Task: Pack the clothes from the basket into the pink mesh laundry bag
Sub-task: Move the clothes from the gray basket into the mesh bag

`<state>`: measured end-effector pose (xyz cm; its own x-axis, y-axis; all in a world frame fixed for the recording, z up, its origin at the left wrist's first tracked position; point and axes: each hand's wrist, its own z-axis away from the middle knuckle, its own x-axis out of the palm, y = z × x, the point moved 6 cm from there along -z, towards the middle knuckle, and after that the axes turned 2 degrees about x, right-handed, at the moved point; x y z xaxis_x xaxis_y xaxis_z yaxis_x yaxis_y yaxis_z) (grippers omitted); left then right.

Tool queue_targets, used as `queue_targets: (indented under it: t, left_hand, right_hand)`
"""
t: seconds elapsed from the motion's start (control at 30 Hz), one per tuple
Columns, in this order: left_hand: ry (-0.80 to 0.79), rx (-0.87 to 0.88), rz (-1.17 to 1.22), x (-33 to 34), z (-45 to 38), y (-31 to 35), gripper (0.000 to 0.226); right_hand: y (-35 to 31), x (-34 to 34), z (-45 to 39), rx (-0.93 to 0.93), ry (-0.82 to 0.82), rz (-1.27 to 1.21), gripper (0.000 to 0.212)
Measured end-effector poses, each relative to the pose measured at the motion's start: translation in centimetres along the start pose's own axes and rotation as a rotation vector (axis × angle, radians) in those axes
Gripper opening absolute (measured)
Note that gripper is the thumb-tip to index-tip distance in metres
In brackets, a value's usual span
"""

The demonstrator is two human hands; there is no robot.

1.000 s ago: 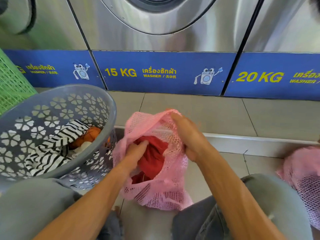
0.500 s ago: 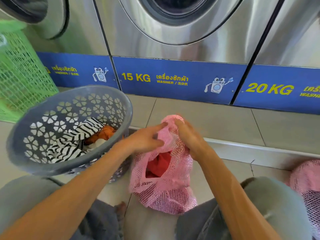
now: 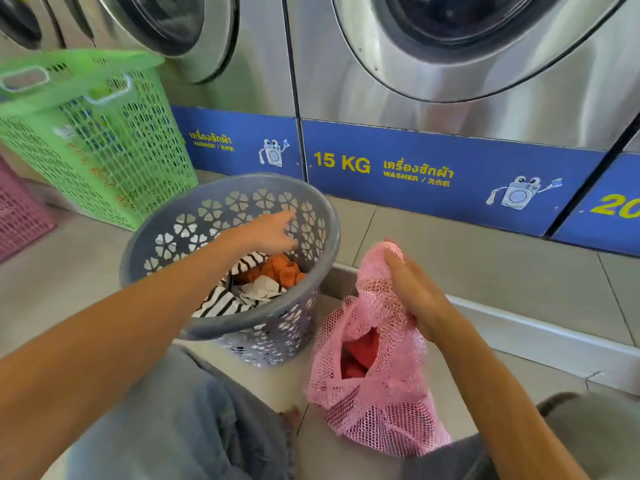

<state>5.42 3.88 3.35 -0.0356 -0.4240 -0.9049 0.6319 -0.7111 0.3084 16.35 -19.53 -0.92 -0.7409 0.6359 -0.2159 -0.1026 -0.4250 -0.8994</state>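
Note:
A grey basket with flower cut-outs stands on the floor, left of centre. Inside lie an orange garment, a black-and-white striped garment and a white piece. My left hand reaches over the basket above the orange garment, fingers extended, holding nothing. The pink mesh laundry bag sits on the floor to the right of the basket, with a red garment showing through its mouth. My right hand grips the bag's upper edge and holds it up.
A green lattice basket and a pink one stand at the left. Steel washers with blue 15 KG panels line the back. A raised tiled step runs behind the bag. My knees in grey trousers are at the bottom.
My left hand left the bag's mouth and swung left over the grey basket. My right hand keeps its hold on the bag's top edge. The view panned left.

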Motion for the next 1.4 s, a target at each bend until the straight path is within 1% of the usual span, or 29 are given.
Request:
queue_targets:
  t: [0.1, 0.2, 0.23, 0.3, 0.33, 0.4, 0.43, 0.47, 0.57, 0.63, 0.7, 0.73, 0.77, 0.8, 0.9, 0.93, 0.97, 1.0, 1.03, 1.07, 1.1, 1.13, 1.17, 1.2, 1.23, 1.27, 1.3, 1.33, 1.4]
  left_hand:
    - [-0.064, -0.149, -0.216, 1.7, -2.0, -6.4, 0.086]
    - [-0.119, -0.356, -0.352, 4.1, -2.4, -12.8, 0.124]
    - [-0.167, -0.401, -0.367, 4.9, -2.0, -14.2, 0.134]
    - [-0.259, -0.451, -0.330, 6.1, -1.0, -16.4, 0.144]
    - [-0.289, -0.478, -0.293, 6.6, -0.6, -17.5, 0.145]
    - [-0.288, -0.532, -0.228, 7.0, 0.0, -18.7, 0.143]
    - [-0.282, -0.548, -0.221, 7.1, 0.1, -18.9, 0.139]
    - [-0.278, -0.548, -0.230, 7.1, 0.3, -18.8, 0.129]
    - [-0.308, -0.499, -0.301, 7.3, 0.5, -17.4, 0.078]
    - [-0.270, -0.453, -0.262, 6.7, 0.6, -15.3, 0.062]
    - [-0.189, -0.380, -0.148, 5.1, 0.4, -12.8, 0.049]
    - [-0.134, -0.332, -0.063, 4.0, 0.3, -11.5, 0.039]
    - [-0.092, -0.277, 0.074, 2.9, 0.4, -9.8, 0.028]
    - [-0.057, -0.237, 0.259, 2.0, 0.5, -8.4, 0.021]
    - [0.028, -0.210, 0.795, 0.1, 1.2, -5.7, 0.018]
    - [0.041, -0.205, 0.907, 0.0, 1.3, -5.3, 0.021]
    - [0.032, -0.188, 0.951, 0.0, 1.6, -4.7, 0.023]
    - [0.039, -0.181, 0.916, 0.3, 1.7, -4.7, 0.022]
    - [0.037, -0.173, 0.784, 0.7, 1.7, -4.7, 0.018]
    - [0.029, -0.177, 0.558, 1.6, 1.7, -5.2, 0.008]
    - [0.001, -0.183, 0.300, 2.6, 1.6, -5.7, 0.012]
    - [-0.043, -0.189, 0.070, 4.0, 1.2, -6.4, 0.031]
    - [-0.138, -0.194, -0.070, 5.5, 1.3, -6.7, 0.049]
    - [-0.230, -0.203, -0.124, 6.8, 1.2, -7.0, 0.061]
    - [-0.320, -0.266, -0.113, 8.0, 1.5, -7.5, 0.070]
    - [-0.408, -0.344, -0.066, 9.1, 1.5, -8.1, 0.079]
    - [-0.469, -0.381, -0.045, 9.9, 1.7, -8.2, 0.091]
    - [-0.491, -0.379, -0.097, 10.4, 1.3, -8.6, 0.103]
    - [-0.463, -0.277, -0.269, 11.1, -0.3, -8.4, 0.121]
  right_hand:
    - [0.1, 1.3, -0.8, -0.005, -0.031, 0.019, 0.051]
    - [0.5, 2.8, -1.4, -0.017, -0.093, 0.049, 0.053]
    - [0.6, 3.2, -1.5, -0.017, -0.112, 0.052, 0.055]
    - [0.8, 3.9, -1.8, -0.016, -0.139, 0.043, 0.056]
    - [0.9, 4.1, -2.0, -0.018, -0.147, 0.040, 0.055]
    - [1.1, 4.4, -2.3, -0.031, -0.156, 0.043, 0.052]
    - [1.2, 4.4, -2.5, -0.031, -0.159, 0.038, 0.052]
    - [1.3, 4.5, -2.6, -0.023, -0.161, 0.031, 0.051]
    - [1.1, 4.8, -2.4, -0.019, -0.175, 0.008, 0.053]
    - [0.4, 5.2, -2.0, -0.061, -0.193, 0.012, 0.052]
    - [-0.3, 5.8, -1.5, -0.110, -0.219, 0.020, 0.048]
    - [-0.6, 6.0, -1.2, -0.119, -0.227, 0.025, 0.047]
    - [-0.8, 6.2, -1.0, -0.123, -0.231, 0.034, 0.047]
    - [-1.0, 6.3, -0.9, -0.123, -0.232, 0.045, 0.047]
    - [-1.2, 6.4, -0.1, -0.132, -0.223, 0.071, 0.047]
    - [-1.2, 6.3, 0.1, -0.141, -0.215, 0.081, 0.047]
    - [-1.3, 6.1, 0.3, -0.140, -0.203, 0.088, 0.047]
    - [-1.3, 5.8, 0.6, -0.127, -0.195, 0.087, 0.048]
    - [-1.2, 5.6, 0.8, -0.111, -0.188, 0.085, 0.049]
    - [-1.0, 5.3, 1.0, -0.099, -0.184, 0.083, 0.049]
    - [-0.8, 5.1, 1.1, -0.087, -0.177, 0.083, 0.048]
    - [-0.6, 4.9, 1.2, -0.068, -0.170, 0.086, 0.049]
    - [-0.5, 4.6, 1.3, -0.049, -0.162, 0.091, 0.052]
    - [-0.3, 4.3, 1.4, -0.030, -0.158, 0.092, 0.055]
    - [-0.2, 4.1, 1.4, -0.019, -0.161, 0.085, 0.056]
    - [-0.2, 3.9, 1.3, -0.026, -0.161, 0.067, 0.053]
    - [-0.4, 3.7, 1.2, -0.042, -0.160, 0.048, 0.049]
    - [-0.6, 3.6, 1.4, -0.058, -0.164, 0.032, 0.046]
    - [-0.9, 3.5, 1.4, -0.070, -0.172, 0.032, 0.044]
